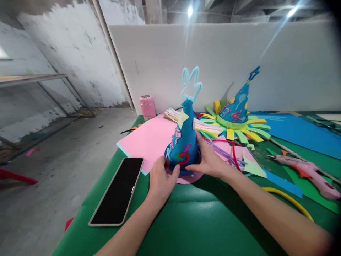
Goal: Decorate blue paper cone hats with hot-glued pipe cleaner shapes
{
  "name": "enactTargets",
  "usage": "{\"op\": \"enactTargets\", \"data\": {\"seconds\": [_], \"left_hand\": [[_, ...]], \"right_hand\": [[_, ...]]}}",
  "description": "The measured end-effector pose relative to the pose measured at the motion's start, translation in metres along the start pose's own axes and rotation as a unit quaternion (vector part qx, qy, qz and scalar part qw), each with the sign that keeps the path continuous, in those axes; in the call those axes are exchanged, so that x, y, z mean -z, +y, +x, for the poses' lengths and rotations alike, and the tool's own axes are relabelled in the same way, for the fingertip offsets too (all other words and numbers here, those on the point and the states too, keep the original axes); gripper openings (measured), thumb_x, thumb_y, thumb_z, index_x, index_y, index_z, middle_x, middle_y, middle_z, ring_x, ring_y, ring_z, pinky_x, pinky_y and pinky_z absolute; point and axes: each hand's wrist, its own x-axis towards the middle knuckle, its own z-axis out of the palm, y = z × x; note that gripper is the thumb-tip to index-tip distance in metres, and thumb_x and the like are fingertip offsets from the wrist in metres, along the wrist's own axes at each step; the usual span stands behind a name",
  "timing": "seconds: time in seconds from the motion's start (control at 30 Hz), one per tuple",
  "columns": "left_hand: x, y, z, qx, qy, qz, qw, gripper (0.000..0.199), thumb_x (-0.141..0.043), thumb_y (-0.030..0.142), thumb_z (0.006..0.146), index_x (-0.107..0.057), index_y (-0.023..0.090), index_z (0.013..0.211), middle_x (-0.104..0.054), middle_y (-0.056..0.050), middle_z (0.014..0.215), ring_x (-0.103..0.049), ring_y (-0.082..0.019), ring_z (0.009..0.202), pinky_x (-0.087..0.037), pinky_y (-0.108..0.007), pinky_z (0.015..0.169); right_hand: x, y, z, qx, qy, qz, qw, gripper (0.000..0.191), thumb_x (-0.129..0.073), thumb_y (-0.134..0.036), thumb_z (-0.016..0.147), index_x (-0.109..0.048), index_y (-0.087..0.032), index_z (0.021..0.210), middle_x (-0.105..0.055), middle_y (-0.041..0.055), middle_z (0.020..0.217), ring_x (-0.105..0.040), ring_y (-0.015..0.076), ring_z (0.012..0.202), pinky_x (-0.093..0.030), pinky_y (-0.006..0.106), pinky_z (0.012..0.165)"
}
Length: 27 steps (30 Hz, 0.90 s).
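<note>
A blue cone hat (183,131) with a light blue pipe-cleaner crown shape on its tip stands upright in front of me. Its sides carry stickers and a red curled pipe cleaner, and a pink disc (186,179) lies under its brim. My left hand (162,176) grips the hat's lower left side, thumb at the front of the base. On the right side, my right hand (209,158) is wrapped round the base, its thumb also at the front. Some fingertips of both hands are hidden behind the hat.
A phone (117,192) lies left on the green table (186,220). Behind are pink sheets (151,138), a pink canister (147,107) and a second hat (234,110) with paper strips. At right lie a pink glue gun (309,172), blue sheets and a yellow pipe cleaner.
</note>
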Motion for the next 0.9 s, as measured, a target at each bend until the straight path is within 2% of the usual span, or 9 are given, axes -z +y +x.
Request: {"op": "enactTargets", "data": {"seconds": [0.2,0.3,0.4,0.5,0.63,0.77,0.9], "left_hand": [[-0.001,-0.002,0.0,-0.006,0.006,-0.009,1.0,0.02,-0.048,0.039,0.072,-0.039,0.021,0.069,-0.05,0.0,0.066,-0.052,-0.017,0.063,-0.04,-0.028,0.056],[-0.001,-0.002,0.0,-0.003,0.003,-0.011,1.0,0.02,-0.048,0.038,0.072,-0.04,0.021,0.07,-0.05,0.0,0.066,-0.052,-0.017,0.064,-0.04,-0.029,0.056],[0.0,-0.001,-0.001,0.003,0.004,-0.017,1.0,0.02,-0.049,0.039,0.071,-0.039,0.02,0.07,-0.05,-0.001,0.067,-0.051,-0.017,0.064,-0.04,-0.029,0.057],[0.001,0.001,-0.001,0.004,0.005,-0.037,0.999,0.019,-0.05,0.036,0.07,-0.041,0.02,0.071,-0.05,0.0,0.068,-0.051,-0.017,0.065,-0.041,-0.029,0.058],[0.003,0.004,0.0,0.022,0.014,-0.075,0.997,0.015,-0.051,0.032,0.068,-0.044,0.019,0.073,-0.051,-0.001,0.07,-0.051,-0.018,0.068,-0.041,-0.031,0.063],[0.003,0.001,0.002,0.043,0.026,-0.096,0.994,0.017,-0.05,0.032,0.069,-0.046,0.018,0.079,-0.054,-0.002,0.072,-0.053,-0.017,0.068,-0.043,-0.03,0.061],[0.008,0.0,0.002,0.058,0.044,-0.12,0.99,0.021,-0.048,0.03,0.071,-0.047,0.017,0.088,-0.057,-0.003,0.077,-0.056,-0.018,0.074,-0.045,-0.029,0.06]], "right_hand": [[0.001,-0.013,0.004,-0.019,0.036,0.044,0.998,0.087,-0.063,-0.043,0.066,-0.014,-0.024,0.135,-0.031,0.0088,0.136,-0.029,0.0314,0.122,-0.025,0.049,0.098],[-0.001,-0.017,0.006,-0.036,0.052,0.063,0.996,0.083,-0.062,-0.042,0.067,-0.016,-0.023,0.134,-0.034,0.0086,0.135,-0.029,0.0312,0.122,-0.025,0.05,0.098],[0.001,-0.019,0.007,-0.034,0.04,0.081,0.995,0.082,-0.062,-0.042,0.067,-0.018,-0.024,0.134,-0.036,0.008,0.133,-0.031,0.0297,0.121,-0.027,0.048,0.098],[0.007,-0.02,0.008,-0.026,0.016,0.098,0.995,0.072,-0.057,-0.041,0.072,-0.022,-0.023,0.133,-0.037,0.0066,0.133,-0.035,0.0255,0.12,-0.03,0.042,0.097],[0.014,-0.02,0.006,-0.05,0.019,0.072,0.996,0.062,-0.05,-0.042,0.078,-0.026,-0.024,0.131,-0.034,0.0062,0.135,-0.034,0.0241,0.12,-0.03,0.041,0.097],[0.018,-0.021,0.007,-0.07,0.027,0.038,0.996,0.059,-0.048,-0.047,0.078,-0.03,-0.026,0.13,-0.045,0.0067,0.126,-0.045,0.0253,0.109,-0.036,0.044,0.091],[0.021,-0.023,0.007,-0.081,0.021,0.013,0.996,0.055,-0.045,-0.049,0.078,-0.036,-0.025,0.126,-0.047,0.0071,0.123,-0.044,0.0258,0.11,-0.037,0.043,0.09]]}}
